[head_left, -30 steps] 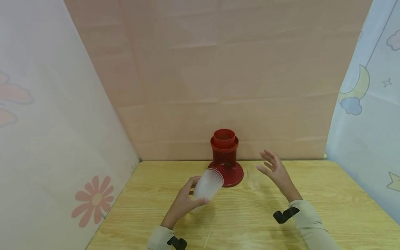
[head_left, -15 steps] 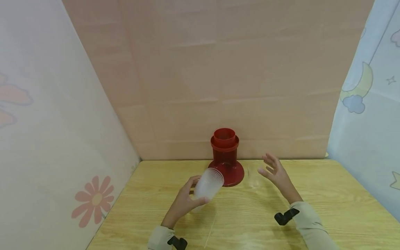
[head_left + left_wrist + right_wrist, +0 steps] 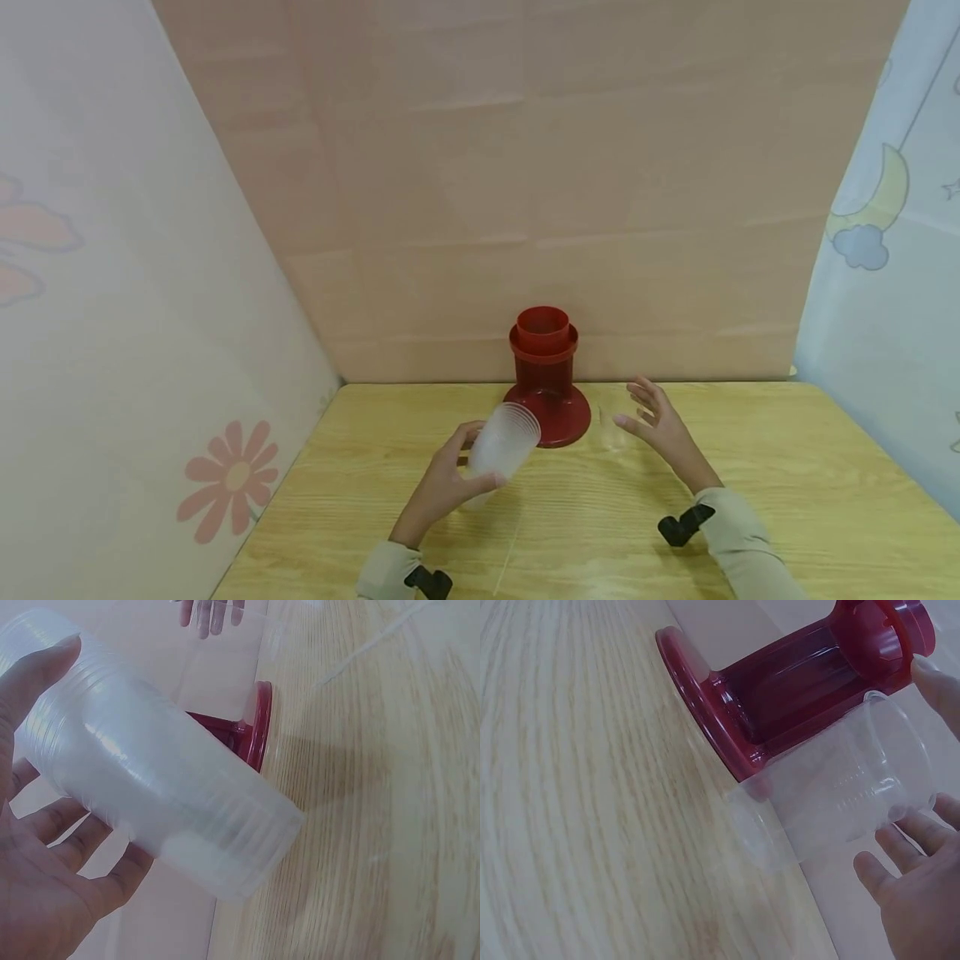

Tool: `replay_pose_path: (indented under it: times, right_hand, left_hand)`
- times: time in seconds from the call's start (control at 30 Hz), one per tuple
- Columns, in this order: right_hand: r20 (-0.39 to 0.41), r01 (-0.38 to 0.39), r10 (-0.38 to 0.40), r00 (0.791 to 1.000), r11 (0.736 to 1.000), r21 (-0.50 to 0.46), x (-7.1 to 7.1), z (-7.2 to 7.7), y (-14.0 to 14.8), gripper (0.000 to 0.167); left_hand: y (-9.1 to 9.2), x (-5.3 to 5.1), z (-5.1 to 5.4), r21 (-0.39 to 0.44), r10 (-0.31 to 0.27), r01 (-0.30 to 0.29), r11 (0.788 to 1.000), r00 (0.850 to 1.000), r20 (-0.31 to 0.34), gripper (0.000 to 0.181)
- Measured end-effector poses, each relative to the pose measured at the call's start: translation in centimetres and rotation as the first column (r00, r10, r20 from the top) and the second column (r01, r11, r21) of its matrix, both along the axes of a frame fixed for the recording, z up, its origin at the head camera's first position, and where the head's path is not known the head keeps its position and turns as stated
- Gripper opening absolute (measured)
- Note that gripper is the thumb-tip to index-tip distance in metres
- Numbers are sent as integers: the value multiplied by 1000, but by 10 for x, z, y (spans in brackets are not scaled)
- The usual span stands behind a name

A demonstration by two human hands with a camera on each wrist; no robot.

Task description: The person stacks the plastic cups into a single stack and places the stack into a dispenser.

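Note:
My left hand (image 3: pixel 442 479) grips a nested stack of clear plastic cups (image 3: pixel 502 442), thumb on one side and fingers on the other. The stack is tilted, its rims up towards the right; in the left wrist view the stacked cups (image 3: pixel 157 765) fill much of the picture. One clear plastic cup (image 3: pixel 832 795) stands upright on the table beside a red round-based stand (image 3: pixel 543 375). My right hand (image 3: pixel 663 433) is at that cup, thumb and loosely bent fingers spread about its upper part. Whether the fingers touch it is hard to tell.
The wooden table (image 3: pixel 600 533) ends at a beige wall sheet (image 3: pixel 585 167) behind the stand. A thin pale strip (image 3: pixel 506 558) lies near the front. A flower-printed wall sheet (image 3: pixel 150 333) borders the left side, a moon-printed one (image 3: pixel 885 333) the right.
My right hand has dropped slightly and come nearer to the single cup. The left hand keeps its grip on the stack almost in place. The head view has shifted a little.

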State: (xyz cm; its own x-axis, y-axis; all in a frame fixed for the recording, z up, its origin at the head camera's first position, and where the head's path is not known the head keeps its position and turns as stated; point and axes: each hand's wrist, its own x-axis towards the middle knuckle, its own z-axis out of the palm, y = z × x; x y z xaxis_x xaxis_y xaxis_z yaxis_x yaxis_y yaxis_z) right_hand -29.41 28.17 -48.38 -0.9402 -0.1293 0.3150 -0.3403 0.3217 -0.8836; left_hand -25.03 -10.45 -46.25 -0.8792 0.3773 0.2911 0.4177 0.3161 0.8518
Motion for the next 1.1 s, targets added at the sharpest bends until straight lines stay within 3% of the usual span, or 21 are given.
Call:
replay_pose_path:
  times: [0.6,1.1]
  right_hand:
    - [40,-22,22,999,1000,-6,-5,-15,-3,83]
    - [49,0,0,999,1000,1,-4,-16,-9,76]
  left_hand:
    - [-1,-3,-2,4,-17,17,1000,1000,-9,68]
    - [-1,0,0,19,-10,10,1000,1000,8,72]
